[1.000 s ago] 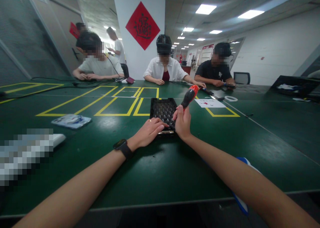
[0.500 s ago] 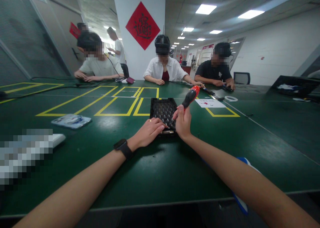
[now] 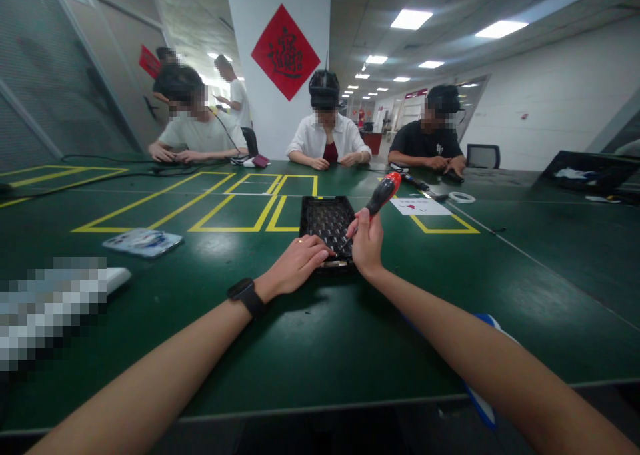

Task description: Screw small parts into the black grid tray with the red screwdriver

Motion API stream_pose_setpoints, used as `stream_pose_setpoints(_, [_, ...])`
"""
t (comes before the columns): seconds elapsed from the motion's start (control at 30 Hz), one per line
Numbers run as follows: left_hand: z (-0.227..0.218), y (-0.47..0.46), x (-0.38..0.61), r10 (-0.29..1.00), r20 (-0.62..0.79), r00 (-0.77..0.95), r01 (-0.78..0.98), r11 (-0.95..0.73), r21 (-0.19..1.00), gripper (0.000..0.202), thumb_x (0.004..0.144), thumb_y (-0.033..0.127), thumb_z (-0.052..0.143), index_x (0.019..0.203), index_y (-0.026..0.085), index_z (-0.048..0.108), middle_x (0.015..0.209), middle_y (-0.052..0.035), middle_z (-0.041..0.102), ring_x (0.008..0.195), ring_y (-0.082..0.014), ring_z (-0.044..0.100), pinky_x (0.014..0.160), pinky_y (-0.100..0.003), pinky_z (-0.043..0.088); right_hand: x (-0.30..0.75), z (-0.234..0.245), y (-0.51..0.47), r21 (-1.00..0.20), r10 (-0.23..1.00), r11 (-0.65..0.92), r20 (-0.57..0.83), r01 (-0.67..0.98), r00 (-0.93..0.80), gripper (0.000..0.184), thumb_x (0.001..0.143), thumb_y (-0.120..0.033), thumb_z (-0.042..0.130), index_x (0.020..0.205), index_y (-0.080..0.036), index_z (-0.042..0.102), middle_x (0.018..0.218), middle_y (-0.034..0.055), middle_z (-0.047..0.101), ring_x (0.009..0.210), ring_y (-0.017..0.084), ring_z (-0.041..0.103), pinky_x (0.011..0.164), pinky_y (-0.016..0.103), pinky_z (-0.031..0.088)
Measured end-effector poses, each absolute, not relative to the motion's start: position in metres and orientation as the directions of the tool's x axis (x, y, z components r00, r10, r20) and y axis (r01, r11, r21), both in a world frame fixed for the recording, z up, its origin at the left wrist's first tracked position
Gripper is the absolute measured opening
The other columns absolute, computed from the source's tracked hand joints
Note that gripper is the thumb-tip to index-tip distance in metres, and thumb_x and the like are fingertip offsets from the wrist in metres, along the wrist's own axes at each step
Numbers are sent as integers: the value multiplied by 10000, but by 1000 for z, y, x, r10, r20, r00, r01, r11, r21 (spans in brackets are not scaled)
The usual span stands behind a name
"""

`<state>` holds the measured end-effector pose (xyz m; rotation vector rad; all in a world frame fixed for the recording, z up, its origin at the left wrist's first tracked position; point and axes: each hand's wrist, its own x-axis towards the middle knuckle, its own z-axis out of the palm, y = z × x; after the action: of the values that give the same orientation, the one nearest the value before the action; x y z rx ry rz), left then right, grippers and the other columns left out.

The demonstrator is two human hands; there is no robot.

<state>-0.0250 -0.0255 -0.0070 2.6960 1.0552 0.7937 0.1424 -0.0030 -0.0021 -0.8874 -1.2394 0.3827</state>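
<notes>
A black rectangular tray-like case (image 3: 326, 220) with a patterned inside lies on the green table in front of me. My right hand (image 3: 367, 242) is closed round a screwdriver (image 3: 384, 194) with a red and black handle. The tool is tilted, its shaft running down left to the case's near end. At that end my left hand (image 3: 299, 262) reaches over the near-left edge. Its thumb and fingers come together beside the screwdriver's tip. What lies between them, if anything, is too small to make out.
On the left lie a phone-like flat object (image 3: 143, 242) and a blurred-out white item (image 3: 115, 280). A paper sheet (image 3: 419, 206) and a tape roll (image 3: 462, 197) are on the right. Several people sit across the table. Yellow tape (image 3: 230, 228) marks its surface.
My hands and the screwdriver stay almost in place. Across the table, the middle person's outstretched arm has drawn back toward their body. The hands of the person at right have shifted slightly.
</notes>
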Motion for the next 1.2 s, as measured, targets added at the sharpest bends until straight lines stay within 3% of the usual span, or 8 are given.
stream_pose_setpoints(1.2, [-8, -24, -25, 661, 421, 621, 578, -749, 323, 466, 936, 402, 206, 1118, 236, 602, 1032, -50, 560, 952, -181, 471, 897, -350, 344, 143, -3, 4, -782, 696, 598, 615, 175, 370, 334, 895, -480, 298, 843, -188, 451, 506, -74, 449, 444, 76, 440, 500, 209, 358])
